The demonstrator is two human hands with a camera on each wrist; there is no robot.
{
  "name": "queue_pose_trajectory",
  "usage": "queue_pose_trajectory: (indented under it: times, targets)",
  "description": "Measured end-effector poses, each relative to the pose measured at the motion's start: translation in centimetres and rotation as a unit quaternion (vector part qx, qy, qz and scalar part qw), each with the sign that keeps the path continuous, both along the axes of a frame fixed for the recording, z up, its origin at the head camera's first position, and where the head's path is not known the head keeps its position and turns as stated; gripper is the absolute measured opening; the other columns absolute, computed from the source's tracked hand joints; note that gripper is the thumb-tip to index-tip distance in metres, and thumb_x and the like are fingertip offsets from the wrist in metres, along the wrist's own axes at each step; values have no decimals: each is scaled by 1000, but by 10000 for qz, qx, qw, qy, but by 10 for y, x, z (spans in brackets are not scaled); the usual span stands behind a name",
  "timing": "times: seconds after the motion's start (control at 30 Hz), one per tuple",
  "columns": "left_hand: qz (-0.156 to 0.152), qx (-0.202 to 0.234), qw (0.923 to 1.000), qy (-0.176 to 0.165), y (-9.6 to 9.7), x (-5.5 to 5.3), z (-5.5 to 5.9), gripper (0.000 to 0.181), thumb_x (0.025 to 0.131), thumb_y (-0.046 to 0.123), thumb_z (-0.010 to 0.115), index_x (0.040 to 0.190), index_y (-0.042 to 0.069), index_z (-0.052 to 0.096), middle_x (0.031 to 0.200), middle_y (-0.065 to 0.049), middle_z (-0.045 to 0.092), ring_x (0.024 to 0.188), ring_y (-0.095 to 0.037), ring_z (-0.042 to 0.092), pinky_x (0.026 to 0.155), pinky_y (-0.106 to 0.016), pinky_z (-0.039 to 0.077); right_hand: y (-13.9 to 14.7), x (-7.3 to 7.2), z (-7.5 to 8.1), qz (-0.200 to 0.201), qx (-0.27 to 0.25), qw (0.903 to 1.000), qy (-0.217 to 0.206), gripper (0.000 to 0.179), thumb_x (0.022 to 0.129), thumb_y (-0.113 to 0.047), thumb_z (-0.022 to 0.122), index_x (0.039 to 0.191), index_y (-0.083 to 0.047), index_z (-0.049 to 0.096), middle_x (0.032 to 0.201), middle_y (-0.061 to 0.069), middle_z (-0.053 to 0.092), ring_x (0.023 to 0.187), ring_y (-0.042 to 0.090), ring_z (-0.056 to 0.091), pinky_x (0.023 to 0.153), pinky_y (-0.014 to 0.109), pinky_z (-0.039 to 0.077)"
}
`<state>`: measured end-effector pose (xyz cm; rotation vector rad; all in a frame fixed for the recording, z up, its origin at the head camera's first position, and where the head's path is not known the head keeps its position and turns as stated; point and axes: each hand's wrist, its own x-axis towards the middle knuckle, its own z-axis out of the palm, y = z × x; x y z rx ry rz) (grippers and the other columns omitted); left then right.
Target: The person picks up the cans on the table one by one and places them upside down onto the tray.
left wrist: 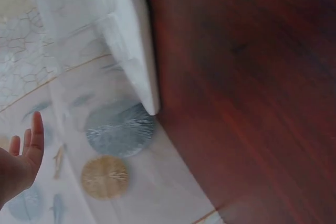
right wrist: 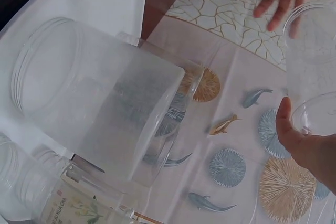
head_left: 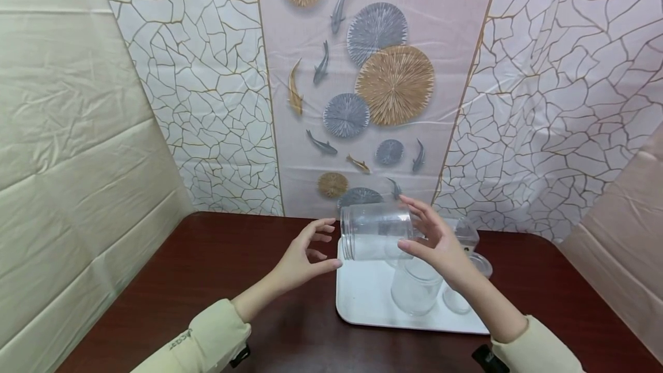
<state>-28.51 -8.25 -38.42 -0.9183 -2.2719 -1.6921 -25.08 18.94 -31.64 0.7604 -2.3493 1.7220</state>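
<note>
My right hand [head_left: 440, 246] grips a clear, lidless plastic jar [head_left: 375, 229] around its base end. The jar lies sideways in the air over the white tray [head_left: 357, 307], its ridged mouth facing left. In the right wrist view, the thumb of the right hand [right wrist: 312, 153] lies against the base of this jar [right wrist: 315, 56]. My left hand [head_left: 305, 252] is just left of the mouth, fingers spread and lightly bent, holding nothing. The left wrist view shows part of the left hand [left wrist: 23, 156] at its edge.
On the tray, a second clear jar [head_left: 416, 289] stands near the front middle. Small round clear containers [head_left: 456, 302] and a clear box [head_left: 463, 232] are to its right, partly behind my right arm. A container with a printed label [right wrist: 73, 205] shows in the right wrist view.
</note>
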Motion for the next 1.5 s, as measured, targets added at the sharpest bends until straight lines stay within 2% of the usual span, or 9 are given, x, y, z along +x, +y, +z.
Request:
queue_pose_trajectory:
  times: [0.2,0.3,0.6,0.73,0.87,1.07,1.23,1.4,1.5]
  targets:
    - [66,-516,9985,191,-1,-4,-16,69,77,17,78,136,13,43,125,-11,51,110,-27,52,80,-36,53,0,-1,2,-45,29,10000,-3,66,88,-6,64,145,-17,33,154,14,26,138,47,22,90,21,46]
    - [74,-820,9964,207,-1,-3,-22,71,77,20,78,138,12,42,127,-11,51,112,-26,51,82,-37,52,0,-1,2,-38,-11,10000,-12,66,88,-6,64,145,-16,33,154,14,25,138,46,23,87,17,47]
    - [-61,-1539,9878,228,3,-5,-38,82,76,27,79,143,11,36,132,-13,48,122,-32,46,91,-51,47,0,-1,2,-72,-34,9999,90,67,86,-3,64,145,-12,33,152,16,28,138,44,25,86,15,46]
    - [40,-1835,9827,269,3,-8,-43,84,75,30,79,143,9,35,133,-12,47,125,-31,44,98,-52,42,1,-2,2,-101,36,9999,76,67,87,-5,65,145,-14,34,152,15,27,138,44,25,86,16,46]
    - [60,-2421,9700,194,2,-10,-48,91,74,37,79,146,10,30,141,-11,42,132,-28,39,106,-50,35,2,-4,0,-111,53,9999,82,67,86,-5,65,145,-13,34,152,13,29,137,43,27,85,16,47]
    - [-26,-2826,9592,58,1,-15,-56,101,71,41,80,149,10,24,147,-13,36,136,-31,33,108,-51,32,2,-8,-7,14,22,9999,146,67,85,-3,66,144,-10,35,149,2,35,137,42,27,86,18,48]
    - [-53,-3190,9473,297,3,-17,-61,105,68,42,82,147,5,25,145,-15,37,134,-34,34,108,-51,32,2,-11,-10,-57,265,9993,267,67,85,-5,67,144,-13,37,151,12,32,135,40,32,86,19,48]
    - [-20,-3555,9330,563,7,-19,-64,106,65,44,83,144,-1,29,142,-18,40,132,-35,37,108,-50,33,-1,-13,-13,-196,617,9970,417,68,84,-8,70,144,-15,38,150,10,34,130,35,39,88,28,48]
    - [49,-3725,9263,566,9,-19,-66,107,64,46,83,144,-1,30,142,-18,41,132,-35,37,108,-49,33,-2,-14,-13,-272,725,9963,384,69,84,-10,70,144,-17,37,150,10,33,130,35,39,89,37,47]
